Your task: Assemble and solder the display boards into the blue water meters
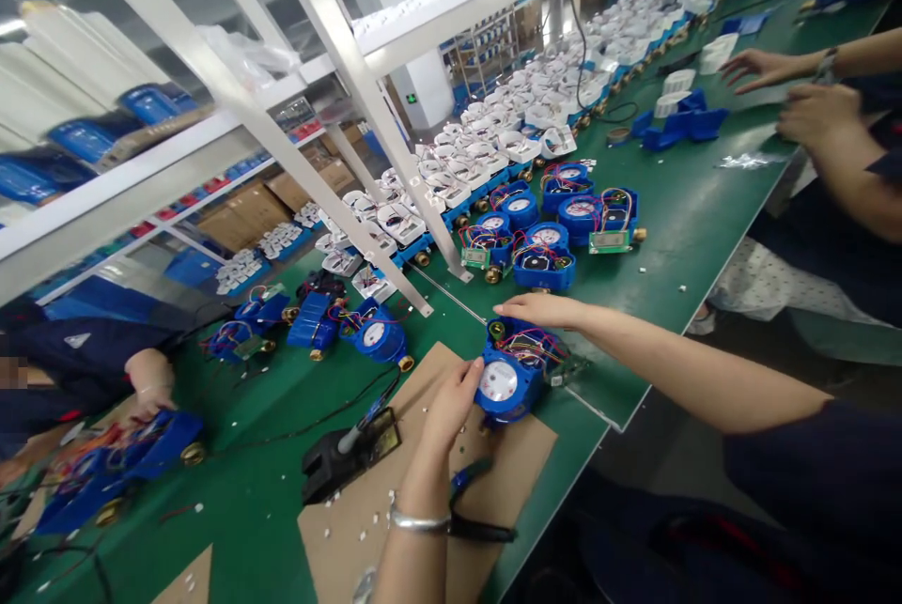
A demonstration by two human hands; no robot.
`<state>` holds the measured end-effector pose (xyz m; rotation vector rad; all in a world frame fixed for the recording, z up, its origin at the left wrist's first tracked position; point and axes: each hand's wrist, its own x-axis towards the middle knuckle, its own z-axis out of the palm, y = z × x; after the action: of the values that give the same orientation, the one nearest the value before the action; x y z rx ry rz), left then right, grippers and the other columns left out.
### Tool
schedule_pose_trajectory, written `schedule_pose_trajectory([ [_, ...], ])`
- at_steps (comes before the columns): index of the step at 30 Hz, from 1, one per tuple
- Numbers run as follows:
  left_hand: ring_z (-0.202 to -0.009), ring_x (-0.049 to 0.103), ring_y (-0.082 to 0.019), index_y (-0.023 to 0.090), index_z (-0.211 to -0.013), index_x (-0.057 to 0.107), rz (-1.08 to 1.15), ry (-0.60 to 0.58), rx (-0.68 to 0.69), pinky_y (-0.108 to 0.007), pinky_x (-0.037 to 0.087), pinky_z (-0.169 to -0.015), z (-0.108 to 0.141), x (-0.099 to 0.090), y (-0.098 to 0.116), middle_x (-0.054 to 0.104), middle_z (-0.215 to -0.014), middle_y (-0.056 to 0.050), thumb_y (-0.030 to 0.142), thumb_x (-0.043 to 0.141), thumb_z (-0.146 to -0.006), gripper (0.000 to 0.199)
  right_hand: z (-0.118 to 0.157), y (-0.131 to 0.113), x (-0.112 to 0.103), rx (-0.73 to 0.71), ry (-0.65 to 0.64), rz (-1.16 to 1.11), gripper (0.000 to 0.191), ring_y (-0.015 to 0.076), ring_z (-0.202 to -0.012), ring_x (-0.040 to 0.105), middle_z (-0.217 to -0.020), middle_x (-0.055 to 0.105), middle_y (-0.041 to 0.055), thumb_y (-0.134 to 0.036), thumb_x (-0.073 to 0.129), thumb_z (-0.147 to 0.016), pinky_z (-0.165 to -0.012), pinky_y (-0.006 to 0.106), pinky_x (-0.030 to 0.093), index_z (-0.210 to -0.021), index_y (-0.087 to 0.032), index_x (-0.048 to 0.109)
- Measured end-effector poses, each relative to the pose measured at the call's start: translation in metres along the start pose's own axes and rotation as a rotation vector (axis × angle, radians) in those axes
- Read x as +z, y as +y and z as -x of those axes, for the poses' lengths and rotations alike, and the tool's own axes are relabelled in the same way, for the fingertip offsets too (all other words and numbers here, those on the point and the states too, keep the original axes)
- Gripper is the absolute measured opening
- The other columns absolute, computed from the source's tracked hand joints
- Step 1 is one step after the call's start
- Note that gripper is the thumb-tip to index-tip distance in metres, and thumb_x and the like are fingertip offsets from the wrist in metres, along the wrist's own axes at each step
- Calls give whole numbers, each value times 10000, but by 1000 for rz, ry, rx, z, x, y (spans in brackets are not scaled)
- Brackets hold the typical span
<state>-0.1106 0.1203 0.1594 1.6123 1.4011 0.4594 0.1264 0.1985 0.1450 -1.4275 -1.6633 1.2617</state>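
Note:
A blue water meter (513, 395) with a white round dial and an open compartment of coloured wires sits over the front part of a cardboard sheet (352, 529). My left hand (453, 394) grips its near left side, thumb by the dial. Across its far end lies my right hand (539, 309), fingers closed along the edge; the thumb is hidden. A green circuit board (569, 371) hangs from the wires on the meter's right side. Below my left hand is a hand tool with blue and black handles (483, 529), partly covered by my wrist.
A soldering iron stand (338, 458) stands left of my left hand. More blue meters (542, 247) sit beyond, near white housings (458, 162) in long rows. Shelf posts (395, 134) rise from the green table (282, 425). Co-workers' hands (151, 397) are at left and far right.

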Motion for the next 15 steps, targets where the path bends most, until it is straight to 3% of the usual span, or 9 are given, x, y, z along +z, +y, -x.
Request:
schedule_pose_trajectory([
  [2, -983, 620, -277, 128, -1065, 664, 40, 47, -20, -356, 471, -840, 13, 7, -4, 679, -1094, -130, 571, 371, -887, 560, 2, 2, -6, -49, 45, 2, 418, 288, -1075, 596, -1093, 690, 76, -567, 655, -762, -1003, 396, 401, -977, -217, 728],
  [5, -1051, 602, -287, 146, -1083, 656, 74, 127, -38, -378, 457, -892, 23, 15, -8, 658, -1153, -133, 542, 397, -884, 513, 29, 17, -10, -62, 132, -151, 433, 253, -1064, 609, -1126, 674, 86, -538, 575, -834, -965, 393, 453, -1073, -193, 680],
  [8, -1102, 583, -283, 153, -1108, 633, 60, 168, -34, -392, 433, -948, 22, 20, -11, 653, -1161, -130, 510, 382, -896, 484, 67, 41, -3, 85, 183, -411, 453, 238, -997, 640, -1082, 681, 121, -540, 565, -840, -895, 392, 511, -1062, -157, 661],
  [10, -1118, 574, -283, 146, -1138, 609, 8, 196, -39, -409, 422, -971, 21, 22, -11, 645, -1171, -138, 481, 374, -908, 469, 86, 53, 5, 150, 147, -570, 452, 221, -966, 651, -1058, 681, 123, -526, 606, -820, -893, 383, 520, -1069, -152, 641],
  [13, -1101, 579, -297, 110, -1219, 545, -134, 285, -4, -461, 441, -957, 26, 26, -8, 626, -1175, -173, 448, 375, -926, 479, 99, 56, 11, 142, 91, -644, 372, 173, -843, 667, -901, 692, 67, -470, 703, -756, -853, 335, 537, -953, -163, 631],
  [15, -1132, 555, -308, 85, -1278, 487, -285, 437, 139, -492, 449, -957, 33, 30, -1, 587, -1215, -199, 426, 407, -927, 496, 101, 48, 9, 136, 135, -574, 335, 141, -701, 653, -727, 658, 13, -460, 738, -715, -737, 289, 552, -813, -169, 606],
])
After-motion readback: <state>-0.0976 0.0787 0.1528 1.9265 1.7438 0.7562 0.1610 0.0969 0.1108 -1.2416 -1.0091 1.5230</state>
